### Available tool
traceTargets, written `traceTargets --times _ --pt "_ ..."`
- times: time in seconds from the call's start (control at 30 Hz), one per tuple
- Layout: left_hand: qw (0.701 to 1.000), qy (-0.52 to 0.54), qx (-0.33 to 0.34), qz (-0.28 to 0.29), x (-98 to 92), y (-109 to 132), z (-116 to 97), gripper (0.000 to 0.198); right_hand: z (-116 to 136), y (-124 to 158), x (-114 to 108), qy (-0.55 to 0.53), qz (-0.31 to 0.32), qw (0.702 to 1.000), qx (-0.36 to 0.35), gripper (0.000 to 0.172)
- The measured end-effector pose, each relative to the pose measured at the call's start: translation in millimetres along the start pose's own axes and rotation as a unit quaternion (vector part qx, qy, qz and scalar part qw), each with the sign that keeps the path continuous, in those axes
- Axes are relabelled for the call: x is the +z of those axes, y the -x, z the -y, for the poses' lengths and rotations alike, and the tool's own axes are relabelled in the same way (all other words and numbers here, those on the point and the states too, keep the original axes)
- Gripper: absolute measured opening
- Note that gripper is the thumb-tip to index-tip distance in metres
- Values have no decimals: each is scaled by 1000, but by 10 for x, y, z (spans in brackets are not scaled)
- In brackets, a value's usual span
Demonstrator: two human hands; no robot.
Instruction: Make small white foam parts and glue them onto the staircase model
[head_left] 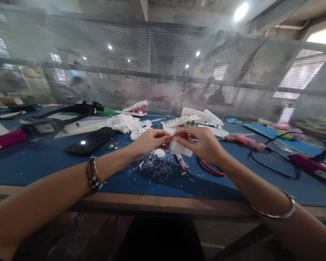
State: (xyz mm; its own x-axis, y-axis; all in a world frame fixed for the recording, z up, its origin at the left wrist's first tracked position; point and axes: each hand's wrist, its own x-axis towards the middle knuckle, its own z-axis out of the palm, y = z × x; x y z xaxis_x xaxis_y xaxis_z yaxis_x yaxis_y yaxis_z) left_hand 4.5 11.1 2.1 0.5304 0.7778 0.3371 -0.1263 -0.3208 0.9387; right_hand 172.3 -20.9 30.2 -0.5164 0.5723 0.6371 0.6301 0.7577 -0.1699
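Note:
Close together over the middle of the blue table, my left hand [154, 139] and my right hand [203, 141] pinch a small white piece of paper [180, 148] between their fingertips. The paper hangs down below the fingers of my right hand. Under it on the table lies a white and red marker-like stick [181, 162]. White shavings and a crumpled white scrap [159, 153] are scattered beneath my hands. Just behind them stands a white stepped model [183, 120] with green posts, partly hidden by my fingers.
Crumpled tissues [123, 123] and a black phone [91, 141] lie to the left. A second stepped model [137, 108] with red posts stands at the back. To the right are a pink glue gun [246, 140], red-handled pliers [210, 168] and a black cable [271, 173].

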Motion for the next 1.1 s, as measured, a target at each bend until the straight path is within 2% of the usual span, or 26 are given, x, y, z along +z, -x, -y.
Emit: traceTargets --times 0.13,0.2,0.33,0.47,0.6,0.7,0.9,1.0,1.1 --pt "1000 -9 -17 2 -7 1 25 9 11 -6 -2 -9 -15 1000 -6 13" --pt "1000 -9 -28 1 -1 7 39 8 9 -6 -16 5 0 1000 -15 14" --pt "999 6 -38 0 8 12 58 9 -15 -6 -51 54 52 995 -66 17" --pt "999 25 -39 5 13 2 73 9 -38 0 -53 95 40 987 -121 18" --pt "997 43 -70 2 23 0 71 9 -32 11 -39 126 44 980 -145 23" --pt "996 53 -78 4 27 4 59 10 -40 7 -27 131 51 980 -139 23" --pt "994 72 -76 0 32 4 71 10 -103 -15 19 46 37 992 -108 10" --pt "993 87 -75 -10 42 4 88 10 -100 -10 46 12 25 998 -64 7" --pt "992 109 -55 -15 54 7 89 9 -80 2 71 -34 -9 999 15 5"
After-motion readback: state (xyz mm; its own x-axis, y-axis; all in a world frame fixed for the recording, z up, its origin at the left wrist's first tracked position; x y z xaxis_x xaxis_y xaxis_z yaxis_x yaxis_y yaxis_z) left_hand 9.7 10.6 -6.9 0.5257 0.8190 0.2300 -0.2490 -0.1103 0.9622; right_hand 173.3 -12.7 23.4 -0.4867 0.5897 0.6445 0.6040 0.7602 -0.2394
